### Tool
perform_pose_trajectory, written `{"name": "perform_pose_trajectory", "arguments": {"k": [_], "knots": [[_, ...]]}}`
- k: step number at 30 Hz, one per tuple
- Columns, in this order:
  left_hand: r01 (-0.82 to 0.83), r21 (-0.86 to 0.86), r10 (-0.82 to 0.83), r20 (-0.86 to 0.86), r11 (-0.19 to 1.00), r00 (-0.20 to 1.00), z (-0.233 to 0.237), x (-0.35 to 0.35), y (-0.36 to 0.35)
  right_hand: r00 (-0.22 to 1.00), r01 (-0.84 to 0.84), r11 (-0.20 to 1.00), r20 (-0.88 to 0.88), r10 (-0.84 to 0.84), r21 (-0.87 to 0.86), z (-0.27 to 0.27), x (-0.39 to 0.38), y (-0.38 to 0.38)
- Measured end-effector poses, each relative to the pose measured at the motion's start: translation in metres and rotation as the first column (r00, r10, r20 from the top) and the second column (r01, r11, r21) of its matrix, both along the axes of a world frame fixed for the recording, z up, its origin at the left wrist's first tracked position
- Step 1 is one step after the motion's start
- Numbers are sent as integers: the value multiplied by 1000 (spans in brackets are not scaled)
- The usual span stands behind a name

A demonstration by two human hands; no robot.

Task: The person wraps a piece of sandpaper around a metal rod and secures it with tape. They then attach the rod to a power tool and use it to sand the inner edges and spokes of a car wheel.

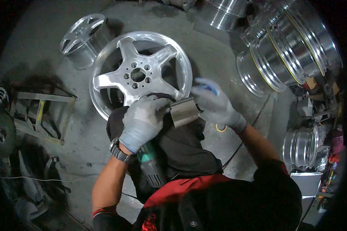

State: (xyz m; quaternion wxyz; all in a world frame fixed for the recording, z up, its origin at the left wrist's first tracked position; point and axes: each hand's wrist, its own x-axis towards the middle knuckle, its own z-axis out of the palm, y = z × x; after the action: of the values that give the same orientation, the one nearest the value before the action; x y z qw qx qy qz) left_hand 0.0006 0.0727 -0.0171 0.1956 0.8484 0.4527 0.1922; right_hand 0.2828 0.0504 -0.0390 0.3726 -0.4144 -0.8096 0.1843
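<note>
My left hand (144, 117), in a grey-white glove, is wrapped round the front of a green power grinder (148, 165), whose vented dark rear end points back toward my body. Beside this hand, over my lap, is a roll of grey-beige sandpaper (184, 112) with a dark rod-like edge along its top. My right hand (216, 104), also gloved, is at the right end of the sandpaper. Its fingers are stretched out and apart, blurred by motion, with a blue patch near the tips. A shiny five-spoke wheel rim (140, 71) lies just beyond my knees.
Another spoked rim (85, 36) stands at the back left. Stacked polished rims (285, 50) line the right side, with another rim (301, 146) lower down. At left are a metal frame (46, 115) and a round disc (2, 133). A dark cable (246, 133) crosses the floor.
</note>
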Motion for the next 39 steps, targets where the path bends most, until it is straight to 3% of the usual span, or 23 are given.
{"name": "perform_pose_trajectory", "arguments": {"k": [1,3,7,10,12,13,15,19,20,21,25,27,31,34,37,39], "knots": [[6,-15,-6,19,1000,1000,1,-1,0,1000,2,1000,0,-2,-1,3,-2,0],[8,-24,-7,37,1000,999,3,-1,1,918,-184,971,380,115,150,15,-11,3],[15,-46,-12,49,999,999,1,-3,1,908,-335,928,319,273,161,17,-18,17],[35,-8,-34,86,999,996,-3,-7,1,928,-342,933,198,316,114,22,-21,21],[35,3,-35,105,999,994,-4,-8,-2,944,-329,935,28,329,131,25,-24,21],[-10,-14,11,40,1000,999,-4,-7,-5,941,-338,932,31,337,130,25,-26,20],[-58,-28,57,-24,998,998,-3,-4,-9,971,-223,975,-81,223,10,23,-29,18],[-93,52,96,-59,994,994,-2,-3,-19,979,-201,973,66,195,114,30,-42,22],[-89,100,96,-67,991,993,-3,-3,-20,988,-105,967,-132,76,-232,35,-49,20],[-89,102,96,-67,991,993,-4,-3,-20,956,-67,826,-272,-107,-560,38,-53,19],[-75,162,80,-26,984,996,-8,-3,-21,887,-156,729,-420,-194,-666,32,-53,29],[-70,186,73,-9,980,997,-9,-2,-20,899,-110,563,-324,-296,-819,36,-52,31],[-81,195,73,46,977,996,-3,0,-21,900,-98,495,-289,-326,-863,35,-51,31],[-57,217,48,48,974,998,-2,-2,-22,871,-185,475,-368,-327,-860,25,-45,30],[-24,223,11,59,974,998,-1,-4,-21,864,-154,460,-345,-367,-874,29,-34,28],[-27,211,9,87,977,996,-2,-4,-20,866,-26,355,-199,-459,-934,32,-18,34]]}}
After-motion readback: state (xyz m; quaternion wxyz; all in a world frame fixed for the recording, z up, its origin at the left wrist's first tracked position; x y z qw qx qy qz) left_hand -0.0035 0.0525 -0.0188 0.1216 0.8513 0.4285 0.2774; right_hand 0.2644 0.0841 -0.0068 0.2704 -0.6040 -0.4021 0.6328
